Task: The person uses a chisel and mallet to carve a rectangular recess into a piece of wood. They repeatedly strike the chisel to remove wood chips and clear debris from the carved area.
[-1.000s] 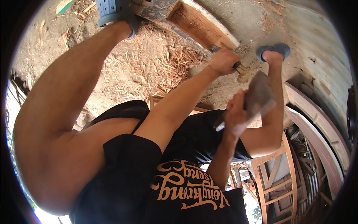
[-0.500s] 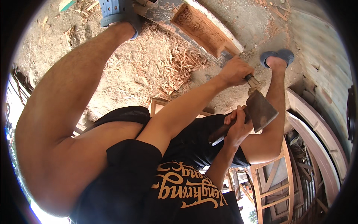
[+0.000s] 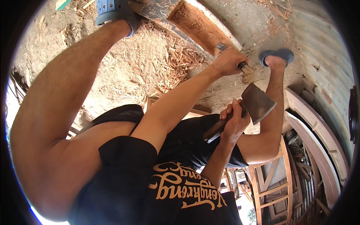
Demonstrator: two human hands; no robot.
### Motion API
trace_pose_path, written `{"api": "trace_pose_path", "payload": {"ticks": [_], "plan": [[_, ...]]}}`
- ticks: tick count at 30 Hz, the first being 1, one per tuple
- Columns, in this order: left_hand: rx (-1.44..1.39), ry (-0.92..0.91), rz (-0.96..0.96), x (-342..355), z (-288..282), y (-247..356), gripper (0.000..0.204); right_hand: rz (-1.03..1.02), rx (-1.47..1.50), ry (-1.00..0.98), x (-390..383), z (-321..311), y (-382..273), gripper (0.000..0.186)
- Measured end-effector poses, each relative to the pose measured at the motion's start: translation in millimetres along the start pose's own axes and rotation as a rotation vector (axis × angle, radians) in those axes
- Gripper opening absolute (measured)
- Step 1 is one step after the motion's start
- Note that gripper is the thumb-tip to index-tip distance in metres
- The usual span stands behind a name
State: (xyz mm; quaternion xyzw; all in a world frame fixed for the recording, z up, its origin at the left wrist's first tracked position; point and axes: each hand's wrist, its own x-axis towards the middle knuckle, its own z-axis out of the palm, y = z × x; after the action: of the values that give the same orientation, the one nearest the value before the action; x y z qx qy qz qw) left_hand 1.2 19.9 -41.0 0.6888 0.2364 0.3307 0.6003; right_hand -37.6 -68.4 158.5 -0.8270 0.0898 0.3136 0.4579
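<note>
Dirt floor (image 3: 123, 71), chisel (image 3: 245, 68) through left grip (image 3: 229, 62), jutting out

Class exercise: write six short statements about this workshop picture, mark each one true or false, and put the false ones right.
1. The left hand grips a chisel. True.
2. The right hand is wrapped around the handle of a broad-headed tool. True.
3. No hollow shows anywhere. False: a long recess is cut into the wooden beam.
4. Wood chips lie scattered on the ground. True.
5. The person is dressed in white. False: the T-shirt is black.
6. Only red footwear can be seen. False: the clogs are blue.
</note>
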Motion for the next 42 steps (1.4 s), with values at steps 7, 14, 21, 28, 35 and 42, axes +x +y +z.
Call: {"api": "trace_pose_path", "payload": {"ticks": [7,14,21,28,35,42], "plan": [[0.007,0.010,-0.026,-2.2,5.3,-3.4,0.012,-0.257,0.173,0.079,14.4,1.1,-16.0,0.021],[0.030,-0.026,-0.046,0.1,2.4,-1.7,0.013,0.169,0.184,-0.177,42.6,-3.9,-13.7,0.024],[0.052,-0.001,0.000,2.2,6.1,-0.1,0.013,-0.311,0.298,0.129,38.5,-1.1,-15.1,0.024],[0.047,-0.060,-0.022,2.1,2.6,-3.1,0.014,0.060,0.190,0.076,45.1,-8.2,-17.8,0.023],[0.111,-0.095,-0.006,3.8,6.4,-7.2,0.012,0.205,0.130,-0.019,51.0,-7.5,-19.6,0.021],[0.133,-0.062,-0.002,1.1,6.5,-8.6,0.012,-0.046,-0.011,0.041,27.8,4.8,-28.8,0.010]]}}
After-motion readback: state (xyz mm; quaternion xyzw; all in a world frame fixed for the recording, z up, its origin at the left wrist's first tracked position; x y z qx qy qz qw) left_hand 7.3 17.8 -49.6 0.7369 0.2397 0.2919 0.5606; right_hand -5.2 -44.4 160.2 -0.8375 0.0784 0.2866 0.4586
